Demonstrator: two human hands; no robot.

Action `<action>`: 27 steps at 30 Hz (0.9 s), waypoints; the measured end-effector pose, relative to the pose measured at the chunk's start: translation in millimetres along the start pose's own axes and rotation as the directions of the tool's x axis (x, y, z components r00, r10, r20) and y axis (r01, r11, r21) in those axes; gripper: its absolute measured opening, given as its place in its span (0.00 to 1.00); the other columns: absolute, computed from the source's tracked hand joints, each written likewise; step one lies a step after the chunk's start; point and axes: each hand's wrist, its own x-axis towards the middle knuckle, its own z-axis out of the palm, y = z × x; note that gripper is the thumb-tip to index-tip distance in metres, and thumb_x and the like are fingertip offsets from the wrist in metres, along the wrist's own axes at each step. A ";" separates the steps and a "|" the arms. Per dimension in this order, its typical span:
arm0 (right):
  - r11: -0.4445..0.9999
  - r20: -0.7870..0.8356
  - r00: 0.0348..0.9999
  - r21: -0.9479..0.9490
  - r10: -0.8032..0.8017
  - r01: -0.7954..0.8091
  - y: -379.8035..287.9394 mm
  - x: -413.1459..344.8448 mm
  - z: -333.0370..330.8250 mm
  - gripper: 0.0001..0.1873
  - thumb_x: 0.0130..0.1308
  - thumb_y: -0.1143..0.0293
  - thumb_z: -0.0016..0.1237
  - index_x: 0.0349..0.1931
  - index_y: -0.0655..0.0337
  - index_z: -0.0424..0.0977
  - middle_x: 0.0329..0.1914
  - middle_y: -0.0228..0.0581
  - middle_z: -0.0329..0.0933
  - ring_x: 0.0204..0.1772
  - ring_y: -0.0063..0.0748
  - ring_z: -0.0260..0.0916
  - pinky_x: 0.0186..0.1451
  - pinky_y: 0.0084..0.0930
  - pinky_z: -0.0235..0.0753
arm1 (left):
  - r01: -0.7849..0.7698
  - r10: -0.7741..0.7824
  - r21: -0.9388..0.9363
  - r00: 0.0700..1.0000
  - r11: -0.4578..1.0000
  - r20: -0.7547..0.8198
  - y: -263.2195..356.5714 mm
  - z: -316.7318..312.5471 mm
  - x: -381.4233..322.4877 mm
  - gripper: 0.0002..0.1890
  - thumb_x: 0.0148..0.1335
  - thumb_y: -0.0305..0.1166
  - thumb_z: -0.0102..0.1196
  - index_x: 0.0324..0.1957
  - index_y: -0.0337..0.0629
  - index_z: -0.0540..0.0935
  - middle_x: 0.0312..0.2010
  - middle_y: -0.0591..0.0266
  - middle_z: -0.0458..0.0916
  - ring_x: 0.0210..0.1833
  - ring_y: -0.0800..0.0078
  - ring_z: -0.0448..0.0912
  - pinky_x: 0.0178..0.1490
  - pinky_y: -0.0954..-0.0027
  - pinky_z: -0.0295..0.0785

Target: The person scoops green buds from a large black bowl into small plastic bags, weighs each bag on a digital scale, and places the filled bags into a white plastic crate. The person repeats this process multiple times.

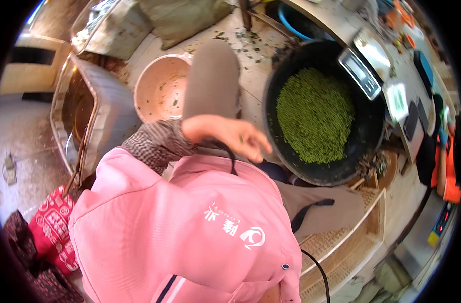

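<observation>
My left hand [230, 136], in a checked sleeve [160, 144], hovers over my lap, slightly blurred. Its fingers are loosely bent and apart, with nothing visible between them. Just right of the fingertips stands a large black tub [366, 144] holding a heap of small green grains or berries [315, 117]. To the hand's upper left, a pale pink basin [147, 91] stands beside my knee [213, 72], with a few leaf scraps inside. A pink apron [185, 227] covers my front. My right hand is out of view.
A digital scale [361, 74] sits at the edge of a cluttered table [400, 68] by the tub. Plastic crates [113, 102] stand left, a slatted basket [340, 261] lower right. Leaf bits [249, 41] litter the floor. Another person in orange [450, 170] is at far right.
</observation>
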 end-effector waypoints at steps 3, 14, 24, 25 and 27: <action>0.999 0.059 0.998 -0.049 0.010 -0.007 11.0 23.1 15.9 0.22 0.71 0.66 0.26 0.59 0.72 0.57 0.61 0.57 0.59 0.65 0.48 0.54 0.66 0.36 0.52 | -0.355 0.145 -0.181 0.721 0.917 -0.677 13.4 -18.9 -57.8 0.14 0.63 0.36 0.50 0.44 0.35 0.75 0.31 0.61 0.80 0.35 0.78 0.78 0.41 0.76 0.71; 0.985 0.178 0.984 -0.174 0.017 0.015 8.4 107.2 41.6 0.21 0.71 0.67 0.28 0.58 0.73 0.58 0.58 0.56 0.62 0.61 0.46 0.58 0.63 0.35 0.56 | 0.329 -0.528 -0.453 0.195 0.829 -0.826 -280.9 49.3 -141.0 0.11 0.62 0.33 0.49 0.36 0.34 0.78 0.29 0.65 0.79 0.32 0.80 0.74 0.40 0.76 0.70; 0.978 0.080 0.996 -0.205 0.037 -0.020 -16.9 112.9 27.3 0.20 0.70 0.68 0.30 0.57 0.73 0.59 0.57 0.56 0.64 0.57 0.44 0.62 0.60 0.34 0.60 | 0.603 -0.697 -0.488 0.165 0.631 -0.697 -277.4 -17.3 -153.0 0.11 0.62 0.33 0.49 0.36 0.34 0.78 0.29 0.65 0.79 0.33 0.79 0.75 0.40 0.76 0.70; 0.981 0.080 0.995 -0.189 0.058 -0.042 -8.1 109.9 24.6 0.20 0.70 0.68 0.30 0.57 0.73 0.59 0.56 0.56 0.64 0.57 0.44 0.63 0.60 0.33 0.61 | 0.637 -0.678 -0.442 0.178 0.632 -0.713 -264.8 -35.2 -150.1 0.11 0.62 0.33 0.49 0.36 0.34 0.78 0.29 0.65 0.79 0.33 0.79 0.75 0.40 0.76 0.70; 0.985 0.097 0.994 -0.169 0.051 -0.034 -2.7 111.5 18.8 0.20 0.70 0.68 0.31 0.57 0.74 0.59 0.56 0.56 0.65 0.56 0.44 0.63 0.59 0.33 0.61 | 0.636 -0.631 -0.397 0.185 0.661 -0.753 -250.9 -42.5 -140.4 0.11 0.62 0.33 0.49 0.36 0.34 0.78 0.29 0.65 0.79 0.33 0.79 0.75 0.41 0.75 0.70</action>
